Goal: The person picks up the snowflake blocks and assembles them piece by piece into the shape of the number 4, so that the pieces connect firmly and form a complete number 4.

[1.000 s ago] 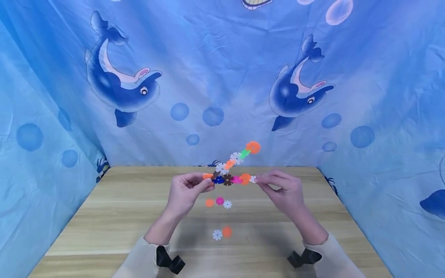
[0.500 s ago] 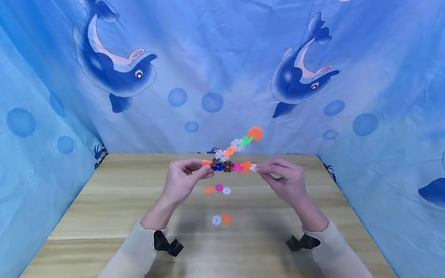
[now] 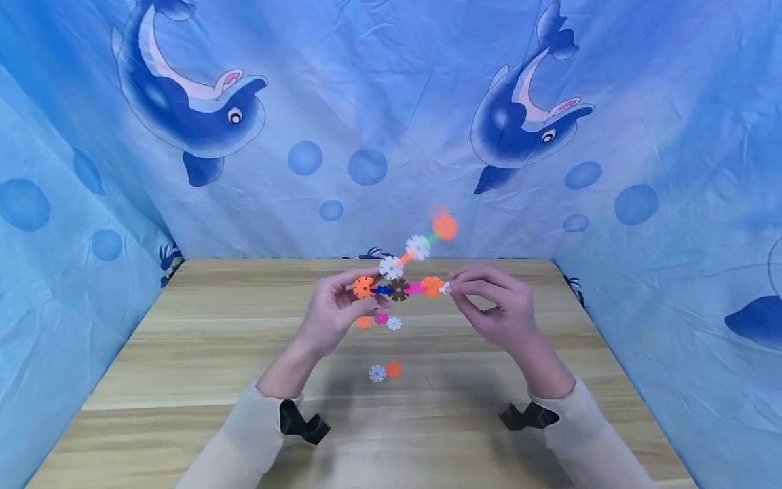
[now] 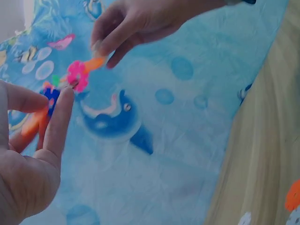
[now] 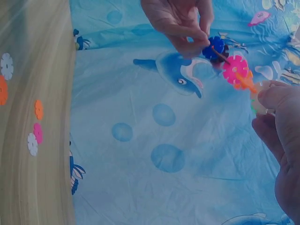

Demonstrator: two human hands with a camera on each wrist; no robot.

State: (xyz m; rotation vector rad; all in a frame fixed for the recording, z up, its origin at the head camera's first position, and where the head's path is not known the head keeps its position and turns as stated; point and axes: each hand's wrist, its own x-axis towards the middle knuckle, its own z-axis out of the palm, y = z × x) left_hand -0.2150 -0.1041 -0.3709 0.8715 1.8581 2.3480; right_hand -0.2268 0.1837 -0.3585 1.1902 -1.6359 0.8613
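Note:
Both hands hold up a V-shaped chain of interlocking snowflake discs above the table. My left hand (image 3: 330,309) grips its left end, around an orange disc (image 3: 364,287) and a dark blue disc (image 4: 52,99). From there the near row runs through a brown disc (image 3: 399,290), a pink disc (image 3: 416,288) and another orange disc (image 3: 432,286). At that row's right tip, my right hand (image 3: 497,299) pinches a small white disc (image 3: 445,288). The second row slants up to the far right, with white discs (image 3: 418,247) and a blurred orange disc (image 3: 445,227) at its end.
Loose discs lie on the wooden table (image 3: 214,360) below the chain: a white disc (image 3: 377,373) beside an orange one (image 3: 394,369), and farther back orange, pink (image 3: 381,318) and white (image 3: 394,324) ones. A blue dolphin-print cloth (image 3: 391,102) encloses the back and sides.
The left-end orange disc has turned to face the head camera, and the left fingers have shifted around it. The slanting row moves slightly. The head view has tilted downward.

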